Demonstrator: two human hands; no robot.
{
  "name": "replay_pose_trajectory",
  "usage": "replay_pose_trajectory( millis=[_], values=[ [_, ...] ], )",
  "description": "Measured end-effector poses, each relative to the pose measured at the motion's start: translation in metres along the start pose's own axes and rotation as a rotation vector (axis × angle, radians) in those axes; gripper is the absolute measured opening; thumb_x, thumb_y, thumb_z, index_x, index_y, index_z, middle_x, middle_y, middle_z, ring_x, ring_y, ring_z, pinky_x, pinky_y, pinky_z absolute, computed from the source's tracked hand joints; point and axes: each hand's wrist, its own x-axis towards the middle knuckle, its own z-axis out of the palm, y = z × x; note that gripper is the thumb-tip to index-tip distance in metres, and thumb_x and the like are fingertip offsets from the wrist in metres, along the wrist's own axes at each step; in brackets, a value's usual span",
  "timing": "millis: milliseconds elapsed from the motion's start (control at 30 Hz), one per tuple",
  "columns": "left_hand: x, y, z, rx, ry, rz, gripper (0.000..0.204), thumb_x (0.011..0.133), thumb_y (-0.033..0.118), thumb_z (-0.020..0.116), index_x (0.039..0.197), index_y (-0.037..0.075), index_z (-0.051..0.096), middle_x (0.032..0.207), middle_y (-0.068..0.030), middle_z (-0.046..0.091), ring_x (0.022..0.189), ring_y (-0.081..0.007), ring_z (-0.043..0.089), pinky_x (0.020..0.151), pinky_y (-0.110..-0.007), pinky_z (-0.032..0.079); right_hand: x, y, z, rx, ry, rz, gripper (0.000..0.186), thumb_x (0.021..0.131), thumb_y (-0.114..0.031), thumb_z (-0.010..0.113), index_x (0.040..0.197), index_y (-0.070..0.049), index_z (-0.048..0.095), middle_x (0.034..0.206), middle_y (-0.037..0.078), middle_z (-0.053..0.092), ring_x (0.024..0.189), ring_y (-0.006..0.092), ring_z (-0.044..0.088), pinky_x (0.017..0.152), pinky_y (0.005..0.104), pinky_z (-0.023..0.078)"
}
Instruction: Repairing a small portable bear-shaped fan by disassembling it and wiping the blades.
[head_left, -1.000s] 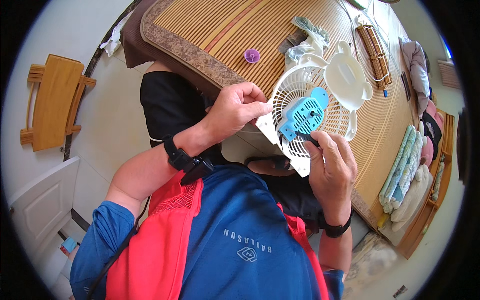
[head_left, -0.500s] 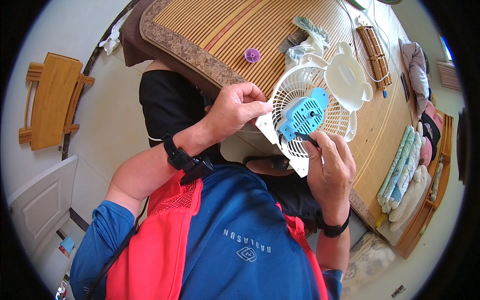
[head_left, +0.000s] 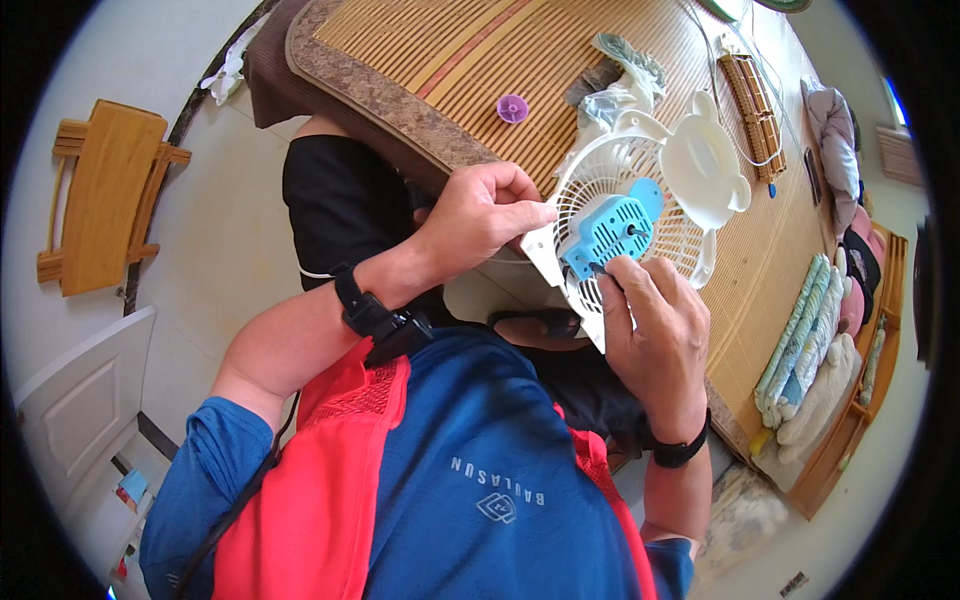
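Observation:
A white fan grille (head_left: 683, 255) with a blue motor housing (head_left: 600, 225) in its middle is held at the table edge in front of me. My left hand (head_left: 482, 217) grips the white frame at its left side, thumb along the rim. My right hand (head_left: 652, 335) is closed at the lower part of the housing, thumb and fingers on a small dark piece, mostly hidden, perhaps a tool. A white animal-head plastic piece (head_left: 700, 165) lies at the grille's upper right. A crumpled plastic bag (head_left: 630, 75) and a small purple part (head_left: 512, 109) rest farther back on the mat.
The bed-like table with a bamboo mat (head_left: 420, 50) holds a rolled bamboo piece (head_left: 748, 110), cables, rolled bedding (head_left: 800, 330) and a grey quilt (head_left: 835, 150). A wooden chair (head_left: 105, 195) stands at left, near a white panel door (head_left: 80, 410).
My right hand has shifted slightly left, its fingers now covering more of the dark piece. The table and things on it appear a little to the right.

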Motion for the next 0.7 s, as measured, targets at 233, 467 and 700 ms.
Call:
replay_pose_trajectory(
  millis=[233, 467, 700],
  values=[
    [-0.001, -0.002, 0.003, -0.036, 0.002, -0.008, 0.016, 0.101, 0.014, 0.083, 0.104, 0.001, 0.074, 0.088, -0.0011, 0.073, 0.075, -0.0053, 0.063, 0.068, -0.023, 0.051, 0.004, 0.007, 0.011, -0.153, -0.082, -0.026, 0.018, 0.097, -0.013, 0.079, 0.099, -0.006, 0.063, 0.075, 0.011, 0.058, 0.067, 0.0329, 0.066, 0.065, 0.0471, 0.053],
    [-0.003, -0.001, 0.002, -0.028, -0.002, -0.022, 0.017, 0.101, 0.015, 0.083, 0.104, 0.001, 0.074, 0.088, -0.0017, 0.074, 0.074, -0.0056, 0.065, 0.067, -0.023, 0.052, -0.002, 0.008, 0.011, -0.082, -0.168, 0.06, 0.02, 0.1, -0.015, 0.076, 0.103, -0.004, 0.06, 0.079, 0.015, 0.068, 0.074, 0.0374, 0.072, 0.069, 0.0487, 0.055],
    [-0.009, -0.004, 0.005, -0.071, -0.005, -0.05, 0.017, 0.102, 0.013, 0.083, 0.105, 0.0, 0.073, 0.091, -0.0045, 0.076, 0.079, -0.0077, 0.071, 0.072, -0.025, 0.059, -0.003, -0.002, 0.003, -0.195, -0.196, 0.121, 0.024, 0.101, -0.02, 0.078, 0.096, -0.006, 0.058, 0.077, 0.015, 0.069, 0.073, 0.0353, 0.073, 0.066, 0.0477, 0.055]
  ],
)
